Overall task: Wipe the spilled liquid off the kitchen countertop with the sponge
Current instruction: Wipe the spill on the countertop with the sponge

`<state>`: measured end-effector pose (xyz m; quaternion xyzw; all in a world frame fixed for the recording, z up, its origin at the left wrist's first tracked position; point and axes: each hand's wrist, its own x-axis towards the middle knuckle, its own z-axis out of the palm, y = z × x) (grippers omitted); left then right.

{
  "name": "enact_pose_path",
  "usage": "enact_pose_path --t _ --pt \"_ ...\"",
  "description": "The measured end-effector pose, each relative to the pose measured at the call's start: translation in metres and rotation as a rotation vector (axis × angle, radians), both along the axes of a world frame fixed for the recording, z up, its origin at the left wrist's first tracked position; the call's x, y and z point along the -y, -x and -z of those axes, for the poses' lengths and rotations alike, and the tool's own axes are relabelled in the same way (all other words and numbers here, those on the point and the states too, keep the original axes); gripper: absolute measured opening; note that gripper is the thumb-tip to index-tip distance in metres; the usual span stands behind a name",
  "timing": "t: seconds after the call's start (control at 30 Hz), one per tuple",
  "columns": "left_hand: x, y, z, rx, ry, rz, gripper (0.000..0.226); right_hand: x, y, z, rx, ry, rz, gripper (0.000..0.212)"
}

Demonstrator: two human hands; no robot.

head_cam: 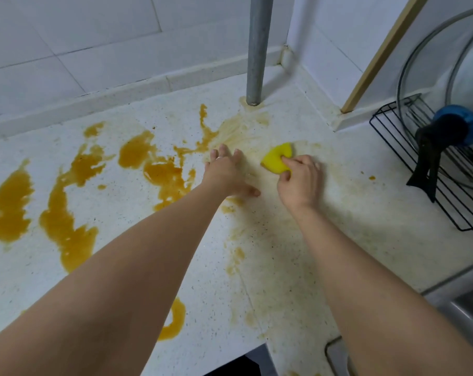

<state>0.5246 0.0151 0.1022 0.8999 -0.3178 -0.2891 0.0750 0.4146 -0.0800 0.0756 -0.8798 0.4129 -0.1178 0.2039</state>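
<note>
My right hand grips a yellow sponge, squeezed and pressed onto the white speckled countertop. My left hand rests flat on the counter just left of the sponge, fingers spread, holding nothing. Thick orange-brown puddles of spilled liquid cover the left half of the counter. Around and below my hands the liquid is thin and smeared into pale streaks.
A grey metal pipe rises from the counter near the tiled back wall. At the right a black wire rack holds a glass lid with a blue knob. A steel sink rim shows at the lower right.
</note>
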Motion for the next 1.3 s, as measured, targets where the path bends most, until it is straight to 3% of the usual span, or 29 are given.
enact_pose_path --t 0.03,0.17,0.3,0.43,0.67,0.9,1.1,1.2,1.3 --pt "-0.003 -0.001 -0.002 -0.010 0.020 0.004 0.104 -0.004 -0.003 -0.002 -0.034 0.007 0.006 0.040" --pt "-0.008 -0.010 -0.007 -0.039 0.082 0.031 0.096 -0.024 -0.023 -0.006 -0.104 0.080 -0.321 0.036" --pt "-0.033 -0.051 -0.014 0.069 0.018 -0.020 0.108 -0.005 -0.044 -0.014 -0.135 0.040 -0.084 0.038" --pt "-0.044 -0.092 -0.009 0.107 -0.023 -0.131 0.114 -0.039 -0.070 -0.009 -0.121 0.068 -0.329 0.043" --pt "-0.040 -0.128 0.001 0.076 -0.142 -0.049 0.126 -0.016 -0.129 -0.012 -0.189 0.089 -0.298 0.040" --pt "-0.049 -0.130 0.006 0.095 -0.057 -0.024 0.122 0.012 -0.195 -0.013 -0.185 0.069 -0.333 0.041" --pt "-0.049 -0.131 0.006 0.067 -0.041 -0.031 0.123 -0.003 -0.198 -0.006 -0.061 0.050 -0.400 0.038" --pt "-0.050 -0.131 0.008 0.066 -0.036 -0.036 0.121 0.006 -0.203 -0.011 -0.087 0.064 -0.303 0.043" --pt "-0.049 -0.130 0.008 0.067 -0.039 -0.032 0.121 0.004 -0.206 -0.010 -0.103 0.034 -0.375 0.044"
